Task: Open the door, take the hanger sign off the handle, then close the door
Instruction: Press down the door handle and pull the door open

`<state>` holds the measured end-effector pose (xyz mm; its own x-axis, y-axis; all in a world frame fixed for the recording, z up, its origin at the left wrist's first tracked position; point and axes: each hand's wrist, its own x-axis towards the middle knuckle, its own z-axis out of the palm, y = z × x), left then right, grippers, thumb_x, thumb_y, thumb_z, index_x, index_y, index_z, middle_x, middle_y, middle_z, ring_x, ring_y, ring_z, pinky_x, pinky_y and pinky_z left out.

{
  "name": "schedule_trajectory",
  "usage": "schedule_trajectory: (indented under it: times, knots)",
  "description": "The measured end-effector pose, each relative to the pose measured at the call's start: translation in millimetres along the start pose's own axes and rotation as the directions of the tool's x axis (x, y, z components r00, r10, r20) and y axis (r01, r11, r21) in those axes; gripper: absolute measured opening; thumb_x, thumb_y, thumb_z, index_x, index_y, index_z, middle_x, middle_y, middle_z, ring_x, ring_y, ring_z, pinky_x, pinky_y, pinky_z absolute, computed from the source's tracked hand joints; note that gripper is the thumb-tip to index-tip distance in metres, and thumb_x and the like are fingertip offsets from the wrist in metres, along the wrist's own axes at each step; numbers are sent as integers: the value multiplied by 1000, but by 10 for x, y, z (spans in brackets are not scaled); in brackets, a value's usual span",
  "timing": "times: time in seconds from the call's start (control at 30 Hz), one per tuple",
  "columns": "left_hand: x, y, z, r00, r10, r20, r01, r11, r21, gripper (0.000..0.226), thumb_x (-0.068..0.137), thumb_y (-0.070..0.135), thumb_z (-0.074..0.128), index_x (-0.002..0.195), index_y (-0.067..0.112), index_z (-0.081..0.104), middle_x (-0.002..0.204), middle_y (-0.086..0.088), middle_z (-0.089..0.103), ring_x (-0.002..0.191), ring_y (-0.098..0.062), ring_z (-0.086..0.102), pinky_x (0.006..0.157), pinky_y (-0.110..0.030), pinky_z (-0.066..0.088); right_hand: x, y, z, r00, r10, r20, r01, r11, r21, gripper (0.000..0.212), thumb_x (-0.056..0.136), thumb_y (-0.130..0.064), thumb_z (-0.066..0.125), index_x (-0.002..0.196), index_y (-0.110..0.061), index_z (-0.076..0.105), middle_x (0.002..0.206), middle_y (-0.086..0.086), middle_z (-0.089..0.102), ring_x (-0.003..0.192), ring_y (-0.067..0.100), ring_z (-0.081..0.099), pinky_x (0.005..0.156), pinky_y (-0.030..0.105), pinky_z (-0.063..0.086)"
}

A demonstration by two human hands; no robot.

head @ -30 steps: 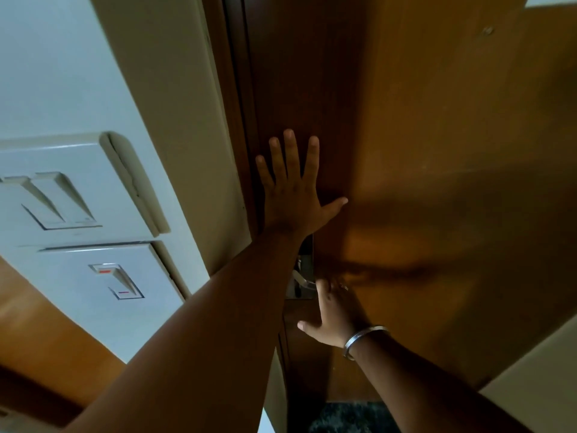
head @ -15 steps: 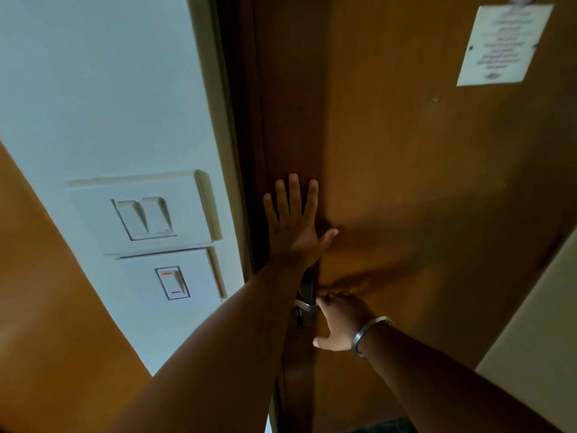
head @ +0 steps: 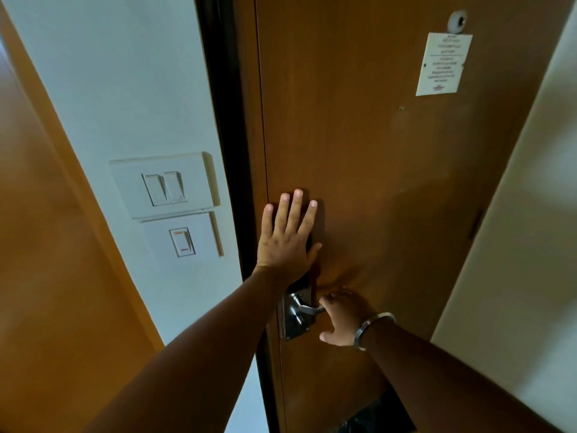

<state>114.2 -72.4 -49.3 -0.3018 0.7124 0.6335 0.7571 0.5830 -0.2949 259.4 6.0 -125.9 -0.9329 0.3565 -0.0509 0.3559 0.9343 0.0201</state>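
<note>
A brown wooden door (head: 374,167) fills the middle of the view and sits against its dark frame (head: 228,120). My left hand (head: 287,239) lies flat on the door near its left edge, fingers spread, just above the lock plate. My right hand (head: 342,317), with a metal bangle on the wrist, is closed around the silver lever handle (head: 307,308). No hanger sign shows on this side of the door.
A white printed notice (head: 443,64) is fixed high on the door below a peephole (head: 457,21). Two white switch plates (head: 168,207) sit on the pale wall to the left. A cream wall (head: 515,260) stands to the right, and a dark mat (head: 374,417) lies on the floor.
The view has pulled back and tilted up, so the notice and peephole now show. My left hand stays flat on the door and my right hand stays on the handle.
</note>
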Motion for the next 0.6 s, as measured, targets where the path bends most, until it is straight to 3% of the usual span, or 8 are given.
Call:
schedule_trajectory:
  times: [0.2, 0.3, 0.43, 0.6]
  knots:
    - [-436, 213, -466, 975, 198, -100, -196, 980, 29, 80, 91, 62, 41, 154, 19, 17, 161, -15, 16, 147, -34, 12, 118, -49, -11, -692, 69, 16, 999, 46, -7, -46, 998, -33, 50, 80, -47, 64, 120, -21, 51, 131, 1, 55, 122, 23, 48, 107, 39, 33]
    - [-710, 240, -717, 928, 318, -193, -307, 948, 85, 78, 92, 62, 39, 154, 20, 19, 158, -15, 24, 145, -34, 20, 117, -52, 0, -1092, 80, 46, 988, 73, -136, -78, 996, -32, 51, 89, -41, 48, 133, -18, 42, 138, 5, 50, 127, 24, 44, 111, 40, 29]
    - [-1091, 198, -970, 897, 333, -290, -325, 943, 79, 75, 91, 64, 37, 148, 15, 30, 152, -17, 26, 139, -36, 27, 115, -54, 5, -1630, 8, -37, 869, 162, -468, -70, 976, 207, 63, 91, -41, 45, 146, -13, 31, 146, 10, 45, 134, 26, 43, 111, 45, 35]
    - [-1555, 117, -1000, 936, 304, -180, -303, 952, 33, 79, 88, 63, 44, 144, 8, 35, 151, -21, 35, 140, -38, 26, 116, -56, 5, -2153, -110, -421, 712, 159, -684, -1, 974, 226, 70, 92, -46, 44, 149, -13, 22, 156, 16, 28, 144, 32, 25, 114, 51, 30]
